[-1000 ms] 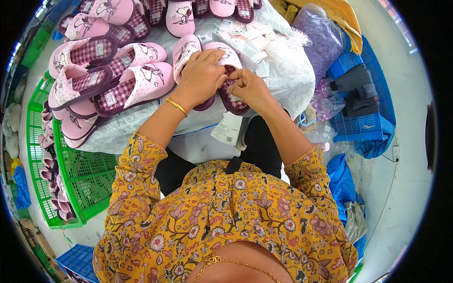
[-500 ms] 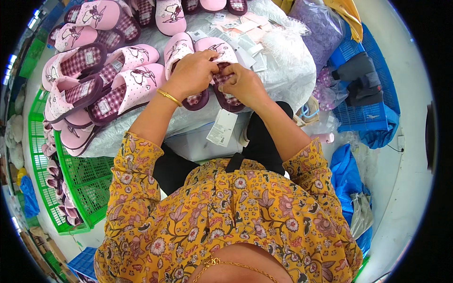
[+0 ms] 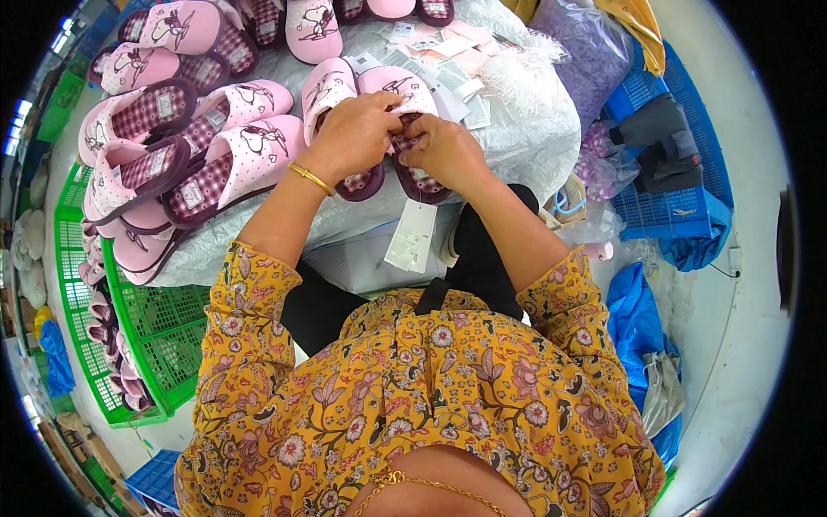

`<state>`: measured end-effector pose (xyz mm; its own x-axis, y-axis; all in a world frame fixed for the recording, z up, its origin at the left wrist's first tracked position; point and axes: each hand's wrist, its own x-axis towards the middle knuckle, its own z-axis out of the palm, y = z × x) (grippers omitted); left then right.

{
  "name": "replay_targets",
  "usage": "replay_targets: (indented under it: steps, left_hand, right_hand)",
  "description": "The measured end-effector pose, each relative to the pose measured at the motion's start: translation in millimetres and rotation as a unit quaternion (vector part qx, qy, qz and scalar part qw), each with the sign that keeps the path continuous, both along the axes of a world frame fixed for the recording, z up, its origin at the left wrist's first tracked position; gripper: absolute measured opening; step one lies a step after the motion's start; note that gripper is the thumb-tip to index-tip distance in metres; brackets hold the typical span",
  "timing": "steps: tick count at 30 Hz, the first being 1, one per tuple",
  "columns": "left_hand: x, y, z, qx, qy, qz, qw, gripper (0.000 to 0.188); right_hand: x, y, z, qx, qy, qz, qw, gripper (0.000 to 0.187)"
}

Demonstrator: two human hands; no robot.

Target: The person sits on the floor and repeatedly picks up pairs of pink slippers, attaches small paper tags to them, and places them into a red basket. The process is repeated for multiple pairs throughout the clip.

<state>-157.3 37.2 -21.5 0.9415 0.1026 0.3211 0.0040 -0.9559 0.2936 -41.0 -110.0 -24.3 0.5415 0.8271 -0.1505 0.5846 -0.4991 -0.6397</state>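
Note:
A pair of pink slippers with dark plum soles and checked insoles lies in front of me, toes pointing away. Both my hands are at the foot opening of the right slipper [image 3: 398, 84]. My left hand [image 3: 360, 133] crosses over the left slipper [image 3: 327, 84], its bent fingers gripping the right one's upper edge. My right hand [image 3: 448, 155] pinches at the same opening from the right side, thumb and fingers closed; their tips are partly hidden. A white paper tag [image 3: 412, 237] hangs below the right slipper's heel on a thin string.
More pink slippers [image 3: 258, 142] are piled at the left on the plastic-wrapped surface [image 3: 525, 146]. Loose paper tags [image 3: 452, 77] lie beyond my hands. A green crate [image 3: 159, 302] stands at the lower left, a blue basket [image 3: 711, 155] with dark cloth at the right.
Both hands keep their hold at the right slipper with almost no shift. The hanging tag has swung and turned slightly to the right.

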Motion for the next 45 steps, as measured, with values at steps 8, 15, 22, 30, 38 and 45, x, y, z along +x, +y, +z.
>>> replay_targets:
  steps: [8,15,22,30,38,45]
  left_hand:
    - [2,2,-4,-0.005,-0.001,-0.011,1.0,0.019]
    - [10,0,-2,0.006,0.046,0.01,0.999,0.017]
    - [13,-2,4,0.05,0.068,-0.003,0.996,0.015]
    - [10,-2,15,0.021,0.087,0.0,0.996,0.022]
    - [-1,-2,31,-0.026,0.023,0.007,0.999,0.019]
    - [-24,-16,36,-0.103,-0.038,0.038,0.993,0.011]
  right_hand:
    - [-6,5,-4,0.03,-0.024,-0.034,0.999,0.036]
    - [-15,3,-5,0.05,-0.048,-0.054,0.996,0.03]
    - [-14,2,-9,0.067,-0.051,-0.046,0.995,0.031]
    - [-13,-2,-8,0.078,-0.013,-0.045,0.996,0.034]
    - [-19,1,-8,0.269,0.118,-0.042,0.955,0.022]
    - [-19,14,-16,0.291,0.263,-0.009,0.92,0.011]
